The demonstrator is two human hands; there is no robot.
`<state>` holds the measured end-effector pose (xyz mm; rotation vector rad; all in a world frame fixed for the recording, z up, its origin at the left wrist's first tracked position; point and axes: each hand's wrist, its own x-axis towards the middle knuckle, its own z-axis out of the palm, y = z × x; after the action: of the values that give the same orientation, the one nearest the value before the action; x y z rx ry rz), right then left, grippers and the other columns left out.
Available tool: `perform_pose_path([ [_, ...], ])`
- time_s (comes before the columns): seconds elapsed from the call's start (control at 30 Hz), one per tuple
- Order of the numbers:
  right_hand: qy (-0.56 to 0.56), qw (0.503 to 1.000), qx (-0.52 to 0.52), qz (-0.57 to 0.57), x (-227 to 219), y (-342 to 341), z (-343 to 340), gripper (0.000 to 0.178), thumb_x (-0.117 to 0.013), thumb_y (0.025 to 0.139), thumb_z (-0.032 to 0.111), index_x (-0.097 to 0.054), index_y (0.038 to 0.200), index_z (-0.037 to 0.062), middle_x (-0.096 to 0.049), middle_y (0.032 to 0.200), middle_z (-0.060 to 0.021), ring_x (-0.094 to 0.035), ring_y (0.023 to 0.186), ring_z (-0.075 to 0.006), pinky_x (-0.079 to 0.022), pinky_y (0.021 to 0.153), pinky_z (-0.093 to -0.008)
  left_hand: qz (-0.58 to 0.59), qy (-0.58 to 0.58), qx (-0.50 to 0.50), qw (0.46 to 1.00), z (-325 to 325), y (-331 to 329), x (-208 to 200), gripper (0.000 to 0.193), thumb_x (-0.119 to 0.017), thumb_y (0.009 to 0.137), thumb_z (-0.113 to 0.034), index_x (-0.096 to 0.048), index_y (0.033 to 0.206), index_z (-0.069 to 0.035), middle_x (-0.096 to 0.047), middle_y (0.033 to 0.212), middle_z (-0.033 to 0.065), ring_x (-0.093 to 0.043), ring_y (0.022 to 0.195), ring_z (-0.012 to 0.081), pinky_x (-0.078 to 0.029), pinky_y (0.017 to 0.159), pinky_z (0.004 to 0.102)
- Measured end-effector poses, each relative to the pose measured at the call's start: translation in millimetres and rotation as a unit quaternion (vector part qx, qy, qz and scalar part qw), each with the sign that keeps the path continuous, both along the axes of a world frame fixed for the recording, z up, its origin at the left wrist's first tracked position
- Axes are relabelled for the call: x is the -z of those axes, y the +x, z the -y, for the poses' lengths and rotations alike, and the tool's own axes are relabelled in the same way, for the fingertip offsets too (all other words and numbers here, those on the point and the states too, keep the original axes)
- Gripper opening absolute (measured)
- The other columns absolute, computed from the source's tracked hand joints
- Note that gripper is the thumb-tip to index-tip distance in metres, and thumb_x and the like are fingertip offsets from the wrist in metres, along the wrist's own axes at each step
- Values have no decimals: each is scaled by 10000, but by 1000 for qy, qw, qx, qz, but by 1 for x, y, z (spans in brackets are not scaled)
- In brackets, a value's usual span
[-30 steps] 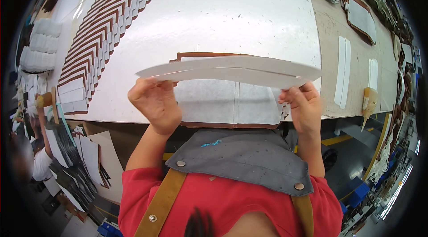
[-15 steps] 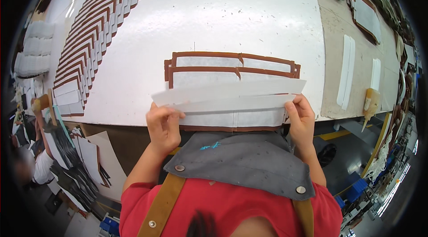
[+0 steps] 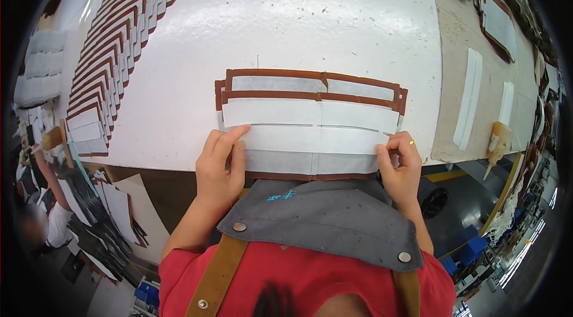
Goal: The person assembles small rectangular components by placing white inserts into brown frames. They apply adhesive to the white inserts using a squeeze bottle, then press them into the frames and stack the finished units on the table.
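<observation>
A long white strip (image 3: 286, 136) with thin slits along its middle lies flat across a brown-edged panel (image 3: 280, 165) at the table's near edge. At its left end my left hand (image 3: 219, 159) has the index fingertip on top and the thumb close by, curled around the end. My right hand (image 3: 401, 165) pinches the lower right corner between thumb and fingers. Beyond the strip, a second brown-edged panel (image 3: 271, 83) shows from underneath, slightly offset.
A long overlapping row of brown-edged white pieces (image 3: 113, 60) runs along the table's left side. On the right board lie white strips (image 3: 468, 99), a yellowish glue bottle (image 3: 498, 138) and a stack of panels (image 3: 498, 21). Another person's arm (image 3: 52, 179) shows at far left.
The white strip has come down from a raised, tilted position and now lies flat on the panel. Both hands have lowered with it, staying at its ends.
</observation>
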<state>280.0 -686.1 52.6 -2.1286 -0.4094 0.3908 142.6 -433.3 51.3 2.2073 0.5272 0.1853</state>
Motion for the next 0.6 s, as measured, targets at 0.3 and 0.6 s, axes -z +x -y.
perform_pose_path([
  [0.3,-45,999,-13,15,-6,2,-7,159,-616,768,-1,-464,724,7,-487,719,-58,-471,604,-135,-400,555,-247,-20,16,8,1000,-3,4,-2,302,-541,816,41,-606,1098,-46,-466,748,62,-459,606,144,-402,543,245],
  [0.6,-47,999,0,-8,-5,3,-7,165,-607,759,-7,-450,712,9,-472,712,-51,-457,605,-128,-394,554,-247,-29,-7,3,1000,-5,4,-3,323,-547,818,29,-606,1120,-69,-476,748,65,-470,581,154,-417,542,255],
])
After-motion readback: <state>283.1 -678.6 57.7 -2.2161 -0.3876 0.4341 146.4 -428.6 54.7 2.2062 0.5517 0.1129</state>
